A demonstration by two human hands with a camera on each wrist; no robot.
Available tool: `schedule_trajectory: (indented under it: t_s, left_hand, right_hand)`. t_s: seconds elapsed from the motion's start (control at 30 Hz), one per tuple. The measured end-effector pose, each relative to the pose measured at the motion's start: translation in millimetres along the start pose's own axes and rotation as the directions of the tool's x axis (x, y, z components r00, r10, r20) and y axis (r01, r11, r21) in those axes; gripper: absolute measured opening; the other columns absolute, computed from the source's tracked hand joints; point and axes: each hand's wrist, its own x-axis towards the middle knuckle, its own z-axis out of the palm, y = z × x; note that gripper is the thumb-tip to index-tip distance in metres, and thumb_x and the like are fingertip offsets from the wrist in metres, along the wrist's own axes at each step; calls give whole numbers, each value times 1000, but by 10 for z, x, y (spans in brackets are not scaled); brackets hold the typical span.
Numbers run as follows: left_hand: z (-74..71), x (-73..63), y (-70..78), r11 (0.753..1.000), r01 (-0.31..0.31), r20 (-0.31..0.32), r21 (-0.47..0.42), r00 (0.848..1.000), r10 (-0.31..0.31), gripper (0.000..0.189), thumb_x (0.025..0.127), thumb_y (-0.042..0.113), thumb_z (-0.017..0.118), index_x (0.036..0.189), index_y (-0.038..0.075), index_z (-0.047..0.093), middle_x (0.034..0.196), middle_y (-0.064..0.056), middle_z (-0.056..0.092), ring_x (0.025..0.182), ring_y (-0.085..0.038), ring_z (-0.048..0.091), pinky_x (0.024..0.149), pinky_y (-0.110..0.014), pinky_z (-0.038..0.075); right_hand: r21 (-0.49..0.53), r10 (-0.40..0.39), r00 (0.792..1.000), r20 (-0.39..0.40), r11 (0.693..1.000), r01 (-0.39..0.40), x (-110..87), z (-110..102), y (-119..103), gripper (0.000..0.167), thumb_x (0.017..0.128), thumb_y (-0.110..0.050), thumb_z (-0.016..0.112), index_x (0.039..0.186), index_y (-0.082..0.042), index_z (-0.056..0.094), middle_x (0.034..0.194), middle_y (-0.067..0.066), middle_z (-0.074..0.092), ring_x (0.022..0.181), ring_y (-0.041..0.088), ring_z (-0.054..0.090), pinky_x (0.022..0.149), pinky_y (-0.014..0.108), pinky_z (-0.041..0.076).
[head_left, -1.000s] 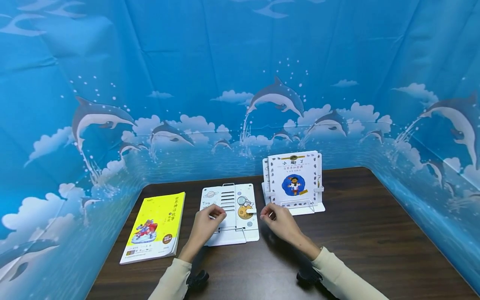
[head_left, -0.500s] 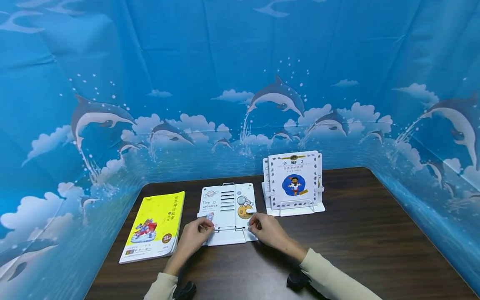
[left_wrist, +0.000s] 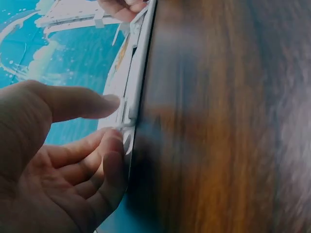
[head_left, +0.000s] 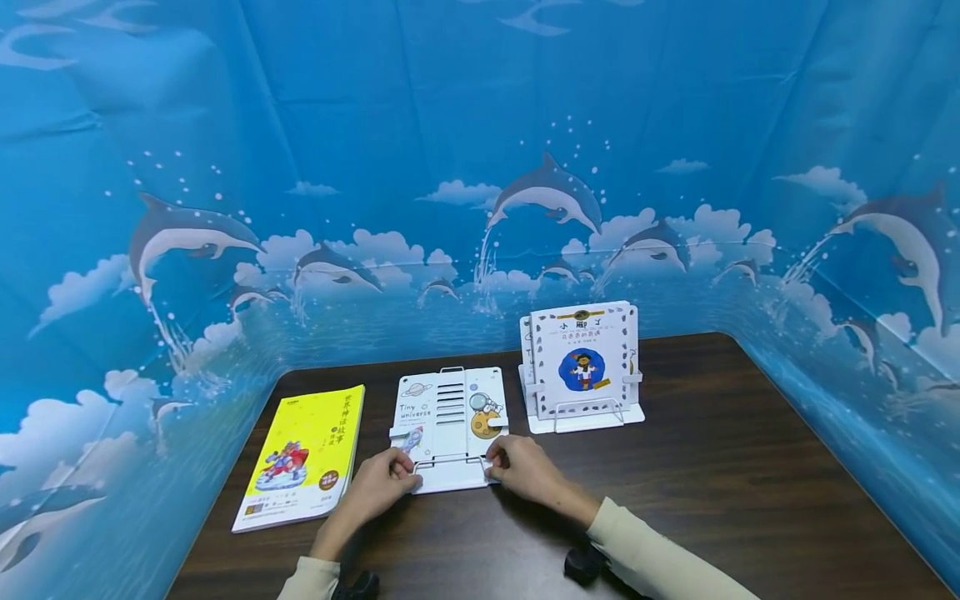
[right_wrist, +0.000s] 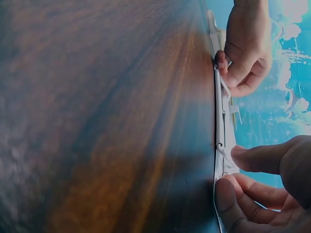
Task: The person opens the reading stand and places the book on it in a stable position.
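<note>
A white book stand (head_left: 451, 417) printed with an astronaut, a rocket and "Tiny universe" lies at the middle of the table, leaning back only slightly. My left hand (head_left: 381, 482) is at its front left corner, thumb and forefinger around the left end of the wire page holder (right_wrist: 223, 87). At the front right corner my right hand (head_left: 521, 468) has thumb and fingertips around the wire's other end. Both wrist views show the wire running low along the front ledge (left_wrist: 139, 73) between the hands. The other fingers of each hand are curled beneath.
A yellow book (head_left: 303, 454) lies flat left of the stand. A second stand (head_left: 633, 400) at the back right holds a white picture book (head_left: 581, 358) upright. A blue dolphin-print curtain (head_left: 420, 208) surrounds the dark wooden table (head_left: 712, 467).
Both hands have moved down from above the stand to its front corners and now meet the ends of the wire page holder. The books have stayed in place.
</note>
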Motion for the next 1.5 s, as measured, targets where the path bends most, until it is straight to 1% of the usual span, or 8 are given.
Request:
schedule_trajectory:
  t_s: [0.1, 0.23, 0.37, 0.67, 0.93, 1.17, 1.43, 1.5]
  left_hand:
    - [-44, -7, -6, 1000, 3, 61, 5, 998, -3, 24, 86, 18, 88, 95, 7, 68, 74, 0, 60, 68, -14, 53, 62, -22, 40]
    - [-89, 3, -17, 999, -32, 110, 3, 993, 31, 27, 82, 15, 91, 96, 6, 69, 73, 0, 59, 67, -15, 52, 61, -23, 39]
    - [-94, 19, -28, 999, -35, 101, -3, 994, 35, 26, 81, 14, 92, 94, 6, 71, 73, 0, 60, 66, -14, 53, 61, -22, 40]
    - [-49, 12, -48, 1000, 24, 57, 0, 998, -24, 25, 80, 17, 94, 90, 10, 73, 73, 1, 64, 65, -15, 55, 61, -23, 40]
    - [-28, -1, -79, 999, 51, 34, -2, 998, -51, 24, 79, 16, 95, 87, 12, 72, 72, 1, 64, 65, -16, 55, 61, -25, 40]
    - [-23, 22, -79, 1000, 29, 17, -12, 999, -29, 24, 79, 14, 95, 86, 12, 72, 72, 1, 64, 65, -16, 55, 61, -24, 41]
    - [-28, -4, -97, 999, 9, 32, -43, 999, -7, 25, 78, 14, 95, 86, 10, 72, 71, 1, 64, 64, -16, 54, 60, -24, 40]
    - [-54, 9, -107, 998, -3, 54, -62, 999, 6, 24, 80, 14, 94, 88, 9, 72, 72, 0, 65, 65, -16, 55, 61, -24, 41]
  right_hand:
    - [15, -5, 1000, 26, 1000, 5, 4, 5, 0, 13, 85, -5, 86, 90, -6, 74, 75, -4, 67, 67, -2, 54, 64, 19, 49]
    - [33, -1, 999, 51, 999, 0, 14, 5, -8, 15, 83, -5, 88, 89, -5, 75, 73, -5, 66, 66, -2, 54, 63, 18, 48]
    - [31, 20, 998, 54, 999, -21, 22, 9, -21, 17, 82, -9, 90, 89, -7, 74, 72, -7, 66, 65, -3, 54, 63, 19, 48]
    - [8, 93, 994, 59, 996, -94, 1, 44, -57, 21, 82, -13, 91, 82, -15, 70, 67, -12, 62, 60, -2, 53, 61, 19, 45]
    - [31, 97, 994, 50, 995, -99, 7, 49, -77, 23, 80, -9, 90, 76, -16, 69, 63, -12, 63, 57, -2, 54, 59, 20, 43]
    - [5, 82, 996, 36, 997, -83, 11, 31, -93, 24, 80, -10, 91, 76, -17, 69, 64, -13, 61, 58, -2, 52, 59, 20, 43]
    - [17, 73, 996, 48, 997, -74, -2, 32, -81, 25, 81, -9, 90, 77, -18, 67, 65, -13, 60, 58, -2, 51, 58, 19, 42]
    - [31, 59, 996, 63, 998, -61, 14, 16, -70, 23, 83, -8, 89, 79, -18, 67, 67, -13, 60, 59, -2, 51, 58, 19, 43]
